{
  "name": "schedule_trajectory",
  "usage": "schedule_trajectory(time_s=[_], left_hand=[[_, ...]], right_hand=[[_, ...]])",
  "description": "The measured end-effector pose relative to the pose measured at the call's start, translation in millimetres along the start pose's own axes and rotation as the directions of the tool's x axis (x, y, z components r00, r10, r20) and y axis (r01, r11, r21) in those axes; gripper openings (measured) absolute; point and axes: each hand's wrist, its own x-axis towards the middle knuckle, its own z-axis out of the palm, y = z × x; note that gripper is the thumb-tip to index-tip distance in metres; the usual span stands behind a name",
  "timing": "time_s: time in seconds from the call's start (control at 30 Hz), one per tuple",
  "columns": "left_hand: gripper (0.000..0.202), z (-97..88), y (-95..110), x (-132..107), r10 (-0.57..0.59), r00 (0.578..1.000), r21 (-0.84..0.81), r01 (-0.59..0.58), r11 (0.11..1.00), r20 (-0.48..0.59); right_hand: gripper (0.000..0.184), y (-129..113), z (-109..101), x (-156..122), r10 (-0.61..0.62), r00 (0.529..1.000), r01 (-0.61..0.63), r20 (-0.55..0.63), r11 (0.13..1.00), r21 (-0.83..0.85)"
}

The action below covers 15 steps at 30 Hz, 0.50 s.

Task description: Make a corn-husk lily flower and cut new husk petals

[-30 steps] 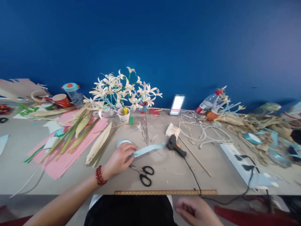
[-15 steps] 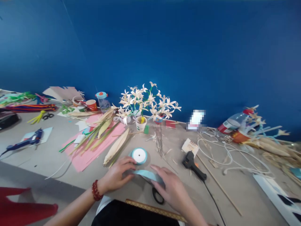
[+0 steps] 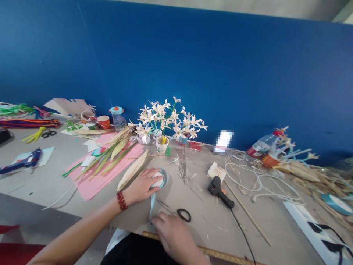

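My left hand [image 3: 143, 184], with a red bead bracelet at the wrist, lies over a roll of light blue ribbon [image 3: 165, 179] with a white core, fingers curled on it. A loose strip of the ribbon [image 3: 152, 204] runs from the roll toward my body. Its near end is pinched in my right hand [image 3: 174, 232], close to the table's front edge. Between the hands and just beyond the right one lie scissors with a black handle loop [image 3: 184, 215]; part of them is hidden.
White flowers [image 3: 168, 117] stand in cups behind the roll. Corn husks [image 3: 134, 170] and pink paper [image 3: 91, 187] lie leftward. A black glue gun [image 3: 220, 193], a thin stick [image 3: 248, 213], a white cable [image 3: 264, 184] and a power strip [image 3: 306, 228] are rightward. A patterned strip [image 3: 220, 254] edges the front.
My left hand has moved onto the ribbon roll. My right hand has drawn back toward my body with the ribbon end, and the strip now runs lengthwise instead of across. The view has shifted slightly.
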Motion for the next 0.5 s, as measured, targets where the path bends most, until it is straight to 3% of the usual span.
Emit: schedule_trajectory(time_s=[0.13,0.23,0.37,0.5], left_hand=[[0.041,-5.2,-14.1,-17.6,-0.058,0.996,0.045,0.061,0.997,-0.074],[0.038,-8.4,-8.2,-29.8,-0.062,0.988,0.069,0.072,0.995,-0.139],[0.032,-4.9,13.4,-49.8,0.068,0.992,-0.038,-0.072,0.997,-0.104],[0.026,1.5,24.0,-71.4,0.014,0.993,-0.214,-0.039,0.976,-0.115]], right_hand=[[0.009,-9.9,7.4,15.9,-0.073,0.997,0.071,-0.023,0.995,-0.071],[0.01,-18.3,15.3,33.0,-0.117,0.992,0.114,-0.042,0.99,-0.078],[0.016,-18.9,23.5,45.6,-0.044,0.992,0.043,-0.118,0.999,-0.011],[0.015,-2.6,15.2,34.6,0.059,0.982,-0.044,-0.18,0.995,0.086]])
